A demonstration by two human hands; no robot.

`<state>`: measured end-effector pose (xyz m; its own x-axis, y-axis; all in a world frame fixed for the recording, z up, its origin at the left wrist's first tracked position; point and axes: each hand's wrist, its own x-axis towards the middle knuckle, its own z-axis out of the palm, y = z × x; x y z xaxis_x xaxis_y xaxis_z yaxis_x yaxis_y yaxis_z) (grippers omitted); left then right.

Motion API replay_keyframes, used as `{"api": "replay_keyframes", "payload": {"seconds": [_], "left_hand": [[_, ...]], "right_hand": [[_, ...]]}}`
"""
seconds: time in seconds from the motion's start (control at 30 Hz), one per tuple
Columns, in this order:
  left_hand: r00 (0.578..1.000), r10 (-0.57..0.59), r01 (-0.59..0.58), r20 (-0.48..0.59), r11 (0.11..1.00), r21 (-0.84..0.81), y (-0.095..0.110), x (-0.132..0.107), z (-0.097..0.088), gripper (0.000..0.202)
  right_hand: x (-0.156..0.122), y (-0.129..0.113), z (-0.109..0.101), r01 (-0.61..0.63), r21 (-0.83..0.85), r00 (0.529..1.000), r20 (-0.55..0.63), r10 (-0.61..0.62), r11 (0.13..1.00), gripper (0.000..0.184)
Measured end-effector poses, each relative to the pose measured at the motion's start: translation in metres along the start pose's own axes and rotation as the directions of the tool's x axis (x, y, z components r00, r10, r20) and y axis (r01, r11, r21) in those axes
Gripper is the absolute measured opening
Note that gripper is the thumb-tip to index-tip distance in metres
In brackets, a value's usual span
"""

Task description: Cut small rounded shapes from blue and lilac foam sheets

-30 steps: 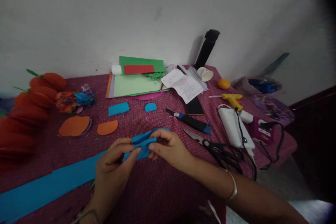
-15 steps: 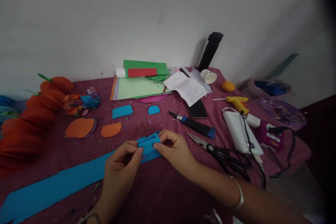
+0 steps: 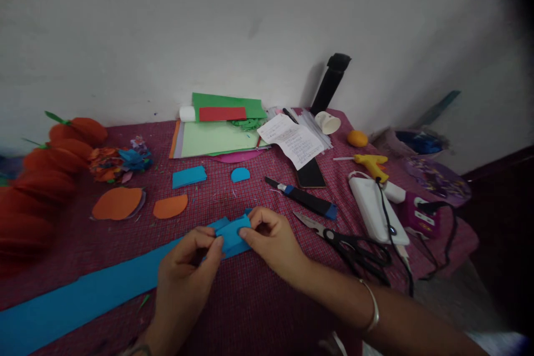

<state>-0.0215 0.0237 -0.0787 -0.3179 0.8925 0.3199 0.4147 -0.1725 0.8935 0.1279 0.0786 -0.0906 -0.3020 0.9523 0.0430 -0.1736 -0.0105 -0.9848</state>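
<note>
A long blue paper strip (image 3: 83, 295) runs across the red checked tablecloth (image 3: 258, 311) from the lower left to the middle. Its right end (image 3: 232, 235) is folded into layers. My left hand (image 3: 189, 270) pinches the fold from the left, fingers closed on it. From the right, my right hand (image 3: 273, 239) grips the same fold between thumb and fingers. A bangle circles my right wrist.
Black scissors (image 3: 350, 245) and a blue-tipped craft knife (image 3: 302, 197) lie right of my hands. Orange paper cutouts (image 3: 119, 203), small blue pieces (image 3: 189, 176), coloured sheets (image 3: 217, 133), a yellow glue gun (image 3: 371, 162), a white power bank (image 3: 373, 206) and orange paper pumpkins (image 3: 54, 150) surround them.
The folded end has been pressed flatter and tighter between my fingers. My left hand has shifted slightly right and closed in on the fold.
</note>
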Motion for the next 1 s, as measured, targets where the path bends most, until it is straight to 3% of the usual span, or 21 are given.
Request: {"api": "replay_keyframes", "payload": {"seconds": [0.23, 0.37, 0.57, 0.63, 0.73, 0.83, 0.93, 1.0], "left_hand": [[0.999, 0.05, -0.05, -0.017, 0.999, -0.013, -0.003, -0.002, 0.002, 0.022], [0.999, 0.021, -0.023, -0.048, 0.998, -0.051, -0.001, -0.003, 0.004, 0.01], [1.0, 0.007, -0.007, -0.009, 0.999, -0.037, 0.0, -0.007, 0.005, 0.027], [0.999, 0.035, -0.034, -0.009, 0.999, 0.018, -0.004, -0.01, 0.003, 0.027], [0.996, 0.093, -0.092, 0.002, 0.992, 0.081, -0.01, -0.012, -0.001, 0.026], [0.991, 0.131, -0.134, 0.039, 0.984, 0.113, -0.013, -0.01, -0.004, 0.028], [0.988, 0.106, -0.116, 0.116, 0.989, 0.087, -0.01, -0.005, -0.005, 0.029], [0.99, 0.015, -0.018, 0.138, 1.0, 0.02, -0.008, -0.001, -0.006, 0.026]], "right_hand": [[0.0, 0.005, 0.001, 0.053, -0.055, 0.998, -0.026, -0.055, 0.997, 0.024], [-0.001, 0.004, 0.0, 0.113, -0.13, 0.993, -0.023, -0.117, 0.985, 0.023], [-0.004, -0.003, 0.001, 0.262, -0.225, 0.965, 0.036, -0.26, 0.939, 0.023], [-0.006, -0.003, 0.002, 0.224, -0.207, 0.974, 0.03, -0.222, 0.952, 0.023], [-0.005, -0.002, 0.002, 0.066, -0.089, 0.998, 0.012, -0.065, 0.994, 0.016], [-0.002, -0.002, -0.001, -0.069, 0.041, 0.992, 0.11, 0.064, 0.997, 0.028], [0.001, -0.004, -0.006, -0.075, -0.023, 0.965, 0.249, 0.078, 0.997, 0.012], [0.0, -0.007, -0.008, -0.008, -0.104, 0.964, 0.264, 0.036, 0.995, 0.011]]}}
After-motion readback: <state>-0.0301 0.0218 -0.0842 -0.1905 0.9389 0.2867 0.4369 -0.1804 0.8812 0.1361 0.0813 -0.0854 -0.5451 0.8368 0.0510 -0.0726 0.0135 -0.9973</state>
